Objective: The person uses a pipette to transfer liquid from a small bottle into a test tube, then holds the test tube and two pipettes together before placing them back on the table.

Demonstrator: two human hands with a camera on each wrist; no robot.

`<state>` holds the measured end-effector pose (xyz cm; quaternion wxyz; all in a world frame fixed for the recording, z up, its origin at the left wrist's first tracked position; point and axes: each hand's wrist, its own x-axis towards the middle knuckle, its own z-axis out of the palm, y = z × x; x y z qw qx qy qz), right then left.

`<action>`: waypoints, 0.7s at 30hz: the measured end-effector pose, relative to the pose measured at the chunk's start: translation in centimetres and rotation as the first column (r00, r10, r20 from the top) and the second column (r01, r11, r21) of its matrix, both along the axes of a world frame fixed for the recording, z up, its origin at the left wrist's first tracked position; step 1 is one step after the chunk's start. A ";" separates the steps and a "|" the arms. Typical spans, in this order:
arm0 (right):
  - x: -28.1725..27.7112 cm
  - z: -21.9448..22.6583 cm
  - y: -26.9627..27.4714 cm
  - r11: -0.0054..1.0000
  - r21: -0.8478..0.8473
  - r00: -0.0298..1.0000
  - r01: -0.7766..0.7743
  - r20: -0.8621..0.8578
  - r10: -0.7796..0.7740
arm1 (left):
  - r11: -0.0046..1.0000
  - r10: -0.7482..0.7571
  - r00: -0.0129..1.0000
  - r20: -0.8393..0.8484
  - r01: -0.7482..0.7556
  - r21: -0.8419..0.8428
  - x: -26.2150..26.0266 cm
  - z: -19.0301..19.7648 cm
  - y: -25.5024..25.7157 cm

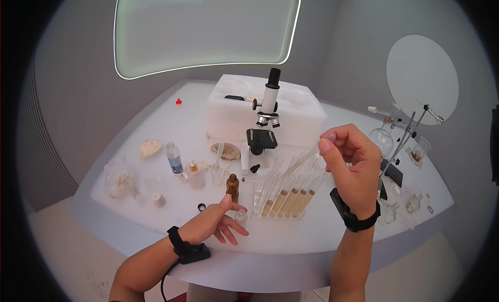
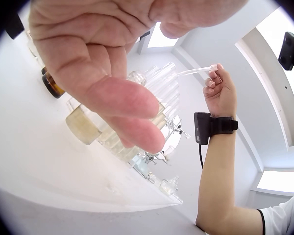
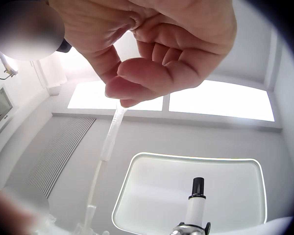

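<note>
My right hand [image 1: 353, 164] is raised over the test tubes and pinches a clear plastic dropper [image 3: 109, 139] by its upper end between thumb and fingertips. The dropper slants down left, its lower end close to the tube mouths. Several glass test tubes [image 1: 297, 200] with cloudy brownish liquid lean in a clear rack. Low over the table, my left hand [image 1: 215, 221] has its fingers loosely extended beside a small clear bottle [image 1: 240, 219]. An uncapped amber bottle [image 1: 232, 184] stands just behind that thumb. In the left wrist view, the fingers partly hide the clear bottle.
A microscope [image 1: 269, 102] stands before a white foam block [image 1: 218, 117]. At left are a labelled bottle [image 1: 174, 159], a plastic cup [image 1: 196, 178] and a bag [image 1: 120, 178]. Glassware on a metal stand [image 1: 400, 141] occupies the right. A black cap [image 1: 201, 207] lies near the left hand.
</note>
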<state>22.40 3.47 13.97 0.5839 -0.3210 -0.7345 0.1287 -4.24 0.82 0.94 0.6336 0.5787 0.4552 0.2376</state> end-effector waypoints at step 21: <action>-4.9 -1.2 -2.7 0.984 0.038 0.960 -0.175 0.227 0.162 | 1.000 0.014 0.999 0.037 -0.013 -0.006 0.0 0.1 -0.1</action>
